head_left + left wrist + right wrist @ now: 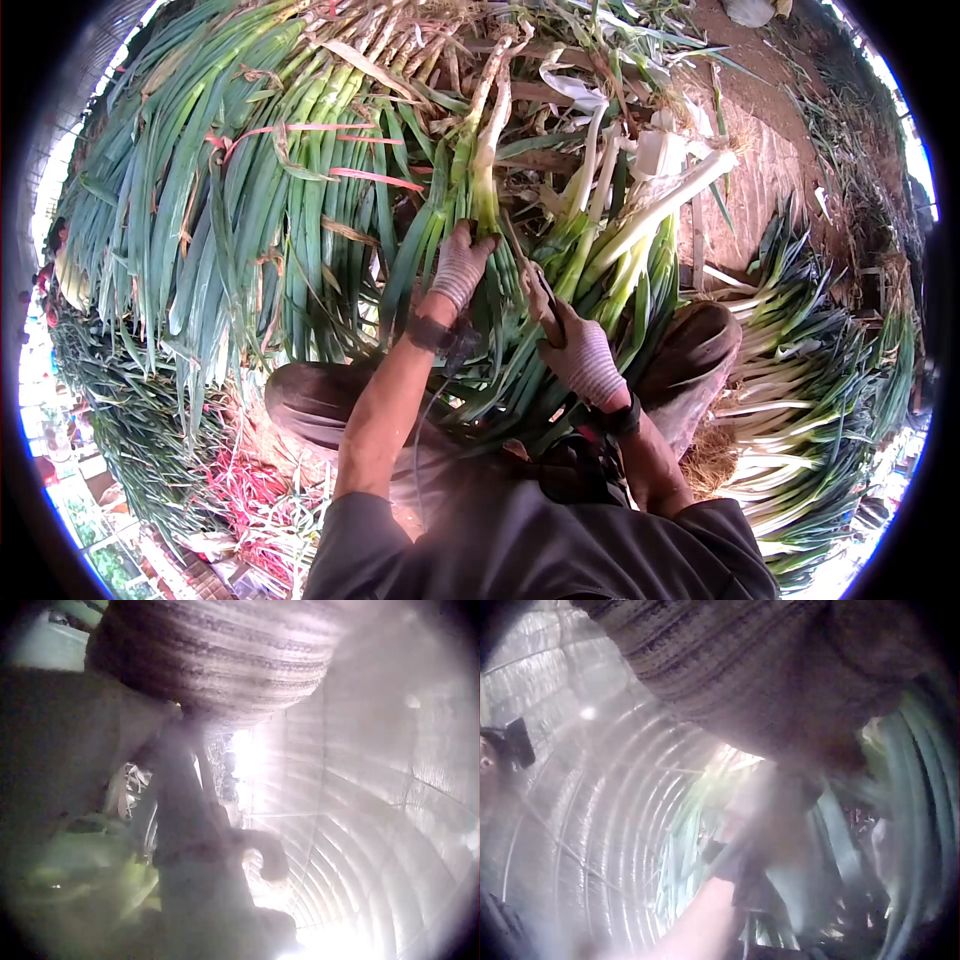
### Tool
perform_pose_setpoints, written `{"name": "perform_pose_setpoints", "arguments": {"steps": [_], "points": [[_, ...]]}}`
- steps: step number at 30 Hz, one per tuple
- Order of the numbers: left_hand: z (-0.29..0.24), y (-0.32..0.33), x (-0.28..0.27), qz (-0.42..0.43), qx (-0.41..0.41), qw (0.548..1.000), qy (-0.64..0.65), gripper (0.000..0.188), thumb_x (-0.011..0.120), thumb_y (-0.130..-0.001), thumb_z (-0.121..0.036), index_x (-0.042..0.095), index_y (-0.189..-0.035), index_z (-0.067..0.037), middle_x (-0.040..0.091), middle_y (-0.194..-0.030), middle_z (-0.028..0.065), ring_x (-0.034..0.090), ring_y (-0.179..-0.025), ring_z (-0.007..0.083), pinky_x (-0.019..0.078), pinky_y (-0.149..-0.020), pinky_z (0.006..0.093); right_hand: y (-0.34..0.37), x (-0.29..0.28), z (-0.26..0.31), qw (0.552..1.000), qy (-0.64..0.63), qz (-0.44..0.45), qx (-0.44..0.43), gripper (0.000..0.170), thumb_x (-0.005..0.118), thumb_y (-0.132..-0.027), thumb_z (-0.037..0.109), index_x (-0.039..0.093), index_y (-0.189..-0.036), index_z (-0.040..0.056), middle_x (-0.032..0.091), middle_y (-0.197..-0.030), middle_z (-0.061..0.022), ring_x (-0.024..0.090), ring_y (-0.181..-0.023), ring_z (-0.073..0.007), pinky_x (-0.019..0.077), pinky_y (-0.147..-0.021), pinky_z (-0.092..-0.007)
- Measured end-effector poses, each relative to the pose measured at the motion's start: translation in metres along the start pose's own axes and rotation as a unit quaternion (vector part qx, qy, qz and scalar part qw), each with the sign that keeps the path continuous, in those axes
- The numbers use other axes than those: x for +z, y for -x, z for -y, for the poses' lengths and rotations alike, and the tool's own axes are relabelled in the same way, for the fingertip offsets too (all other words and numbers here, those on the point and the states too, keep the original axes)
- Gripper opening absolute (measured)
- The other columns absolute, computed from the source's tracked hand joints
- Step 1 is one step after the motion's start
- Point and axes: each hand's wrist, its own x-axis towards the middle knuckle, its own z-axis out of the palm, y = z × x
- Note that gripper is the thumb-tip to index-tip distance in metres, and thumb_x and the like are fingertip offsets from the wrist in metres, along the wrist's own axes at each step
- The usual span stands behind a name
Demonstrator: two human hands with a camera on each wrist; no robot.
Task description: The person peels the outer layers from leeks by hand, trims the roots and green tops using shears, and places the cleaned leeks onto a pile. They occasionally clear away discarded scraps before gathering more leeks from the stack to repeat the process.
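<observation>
Striped, gloved and bent at the fingers, my left hand (pixel 466 262) grips large green onions (pixel 484 185) where the pale stalks turn to green leaves. Their root ends point away from me. In my right hand (pixel 583 358), also in a striped glove, is a slim knife-like tool (pixel 541 300) with a dark handle, its narrow end reaching up beside those stalks. To its right lie thick, pale-stemmed green onions (pixel 655 205), leaves over my lap. In the left wrist view the glove (pixel 217 660) fills the top; the right wrist view shows the other glove (pixel 742 667), its fingers mostly hidden.
A big heap of untrimmed green onions (pixel 240 200), with pink ties (pixel 375 178), spreads at the left. White-stemmed ones (pixel 790 430) lie in rows at the right. Brown ground (pixel 765 150) shows at the upper right. My bent knees (pixel 695 350) flank the work.
</observation>
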Motion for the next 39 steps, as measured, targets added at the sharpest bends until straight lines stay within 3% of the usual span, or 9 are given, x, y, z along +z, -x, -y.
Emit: {"name": "perform_pose_setpoints", "arguments": {"steps": [2,6,9,13,19,25,26,30,39], "points": [[-0.006,0.006,0.001,0.008,-0.01,0.999,0.038,0.025,0.065,-0.091,-0.017,0.06,-0.106,0.002,0.062,-0.094,0.0102,0.054,-0.087,0.0171,0.0441,-0.083,0.0309,-0.014,-0.004,0.009,1.0,-0.002,-0.01,-0.005,0.066,0.071,-0.074,0.019,0.046,-0.133,0.0048,0.066,-0.087,-0.0278,0.065,-0.085,-0.0458,0.0533,-0.075,-0.05],[-0.011,0.014,-0.004,0.036,-0.039,0.997,0.06,0.027,0.062,-0.094,-0.02,0.062,-0.107,0.003,0.063,-0.098,0.008,0.054,-0.09,0.0149,0.0441,-0.084,0.0295,-0.043,-0.001,0.015,0.999,0.012,-0.048,-0.006,0.048,0.069,-0.073,0.017,0.053,-0.117,0.0029,0.064,-0.085,-0.0283,0.062,-0.086,-0.0479,0.0506,-0.072,-0.0508],[-0.025,0.023,-0.013,0.035,-0.033,0.987,0.156,0.032,0.063,-0.093,-0.022,0.062,-0.114,0.003,0.064,-0.101,0.0084,0.055,-0.093,0.015,0.0441,-0.086,0.0285,-0.066,-0.002,0.014,0.999,0.019,-0.044,0.0,0.047,0.069,-0.073,0.016,0.053,-0.114,0.0022,0.064,-0.084,-0.0284,0.062,-0.086,-0.048,0.0506,-0.072,-0.0507],[-0.044,0.031,-0.017,0.006,-0.065,0.989,0.135,0.044,0.063,-0.093,-0.027,0.06,-0.125,0.004,0.066,-0.109,0.0095,0.059,-0.098,0.0166,0.0448,-0.09,0.0285,-0.088,-0.011,0.014,0.998,0.027,-0.055,-0.021,0.048,0.069,-0.074,0.017,0.053,-0.115,-0.0006,0.065,-0.085,-0.0283,0.063,-0.087,-0.0478,0.0522,-0.074,-0.0496],[-0.055,0.034,-0.021,0.062,-0.119,0.973,0.19,0.052,0.062,-0.094,-0.032,0.055,-0.132,0.004,0.065,-0.119,0.012,0.06,-0.106,0.0191,0.0458,-0.091,0.0296,-0.129,-0.014,0.012,0.995,0.065,-0.067,-0.021,0.047,0.068,-0.075,0.018,0.053,-0.115,-0.001,0.066,-0.09,-0.0299,0.063,-0.09,-0.0476,0.0517,-0.079,-0.0517],[-0.062,0.042,-0.019,0.04,-0.134,0.977,0.162,0.054,0.058,-0.095,-0.035,0.055,-0.132,0.004,0.064,-0.117,0.0108,0.059,-0.103,0.0179,0.0446,-0.092,0.0291,-0.165,-0.023,0.011,0.986,0.064,-0.135,-0.073,0.048,0.071,-0.073,0.02,0.054,-0.112,-0.0018,0.066,-0.099,-0.0276,0.064,-0.097,-0.0445,0.0528,-0.084,-0.0489],[-0.063,0.043,-0.018,0.045,-0.134,0.978,0.154,0.055,0.058,-0.095,-0.035,0.055,-0.132,0.004,0.064,-0.116,0.0109,0.059,-0.103,0.0176,0.0441,-0.093,0.0288,-0.173,-0.026,0.011,0.993,0.057,-0.097,-0.023,0.048,0.072,-0.073,0.02,0.054,-0.112,-0.001,0.066,-0.103,-0.0273,0.063,-0.099,-0.044,0.0523,-0.085,-0.049],[-0.059,0.04,-0.017,0.07,-0.113,0.979,0.154,0.055,0.058,-0.094,-0.034,0.055,-0.131,0.005,0.064,-0.114,0.0114,0.058,-0.104,0.0167,0.0427,-0.094,0.0282,-0.195,-0.038,0.02,0.993,0.096,-0.066,0.019,0.047,0.071,-0.074,0.024,0.057,-0.111,-0.0015,0.067,-0.099,-0.0264,0.064,-0.098,-0.0431,0.0526,-0.085,-0.0481],[-0.024,0.031,-0.009,0.055,-0.065,0.983,0.162,0.049,0.062,-0.092,-0.029,0.058,-0.126,0.007,0.066,-0.112,0.0109,0.058,-0.099,0.0162,0.0442,-0.09,0.0303,-0.259,-0.044,0.009,0.988,0.086,-0.128,-0.027,0.041,0.07,-0.073,0.026,0.063,-0.104,-0.0005,0.068,-0.095,-0.0267,0.065,-0.095,-0.0427,0.0524,-0.084,-0.0476]]}}
